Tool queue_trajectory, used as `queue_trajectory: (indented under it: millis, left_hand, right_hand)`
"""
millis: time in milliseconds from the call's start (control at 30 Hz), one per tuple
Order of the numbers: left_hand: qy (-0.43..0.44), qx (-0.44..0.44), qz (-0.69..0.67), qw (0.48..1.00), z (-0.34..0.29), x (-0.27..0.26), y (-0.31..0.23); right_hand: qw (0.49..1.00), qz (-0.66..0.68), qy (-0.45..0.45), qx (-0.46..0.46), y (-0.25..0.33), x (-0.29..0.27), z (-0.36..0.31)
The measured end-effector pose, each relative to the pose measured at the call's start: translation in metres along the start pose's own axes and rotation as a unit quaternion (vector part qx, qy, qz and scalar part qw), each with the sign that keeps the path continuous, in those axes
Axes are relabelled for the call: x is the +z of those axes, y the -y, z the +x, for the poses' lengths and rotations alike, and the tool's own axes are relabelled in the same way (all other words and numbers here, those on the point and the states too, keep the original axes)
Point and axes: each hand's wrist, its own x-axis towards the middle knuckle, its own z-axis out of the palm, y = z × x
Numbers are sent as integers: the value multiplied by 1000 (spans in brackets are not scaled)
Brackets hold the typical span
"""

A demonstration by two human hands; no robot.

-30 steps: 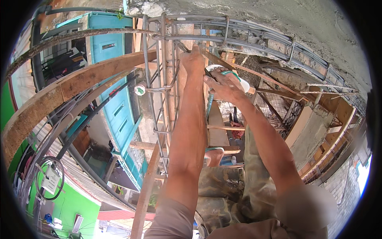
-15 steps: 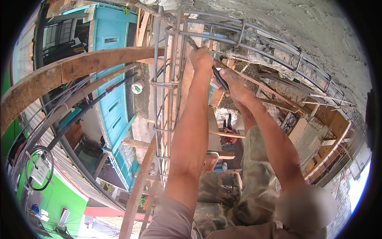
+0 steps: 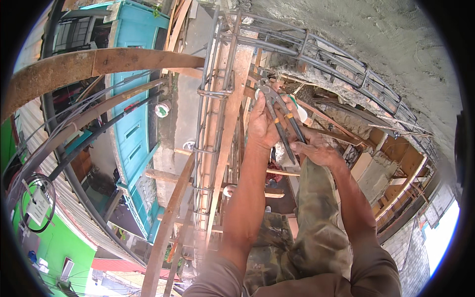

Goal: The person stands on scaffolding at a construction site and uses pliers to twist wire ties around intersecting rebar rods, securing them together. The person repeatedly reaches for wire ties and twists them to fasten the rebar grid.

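**Presently, both hands are on a pair of pincers**

From my remote seat I see the pincers (image 3: 275,115) in the middle of the scene, head pointing far and handles spread in a narrow V toward the near side. Each dark handle carries an orange-yellow band. The left hand (image 3: 262,126) is closed around them on the left, its thumb up beside the head. The right hand (image 3: 319,148) grips at the handle ends, thumb against the tip of the right handle.

Just left of the hands I make out an upright rebar cage (image 3: 215,93) beside a timber board (image 3: 236,79). A second rebar cage (image 3: 303,43) runs far right along rough grey concrete (image 3: 396,49). To the left, a wooden beam (image 3: 123,59) crosses before a turquoise facade (image 3: 133,24). Camouflage trousers (image 3: 321,213) fill the near side.
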Motion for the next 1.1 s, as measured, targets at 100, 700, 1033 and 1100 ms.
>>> queue_trajectory:
  millis: [100, 700, 1033, 1100]
  left_hand:
    - [-26, -16, -31, 999, -49, 15, 14]
    - [-147, 92, 280, 944, -165, 69, -28]
    - [-301, 146, 238, 912, -137, 64, 68]
    - [-304, 164, 256, 903, -138, 52, 52]
  right_hand:
    - [991, 102, -83, 30, 3, 21, -26]
    - [951, -102, -171, -236, 92, 61, -81]
    - [911, 278, -292, -86, 102, 22, -45]
    - [916, 9, -400, -12, 95, -15, -22]
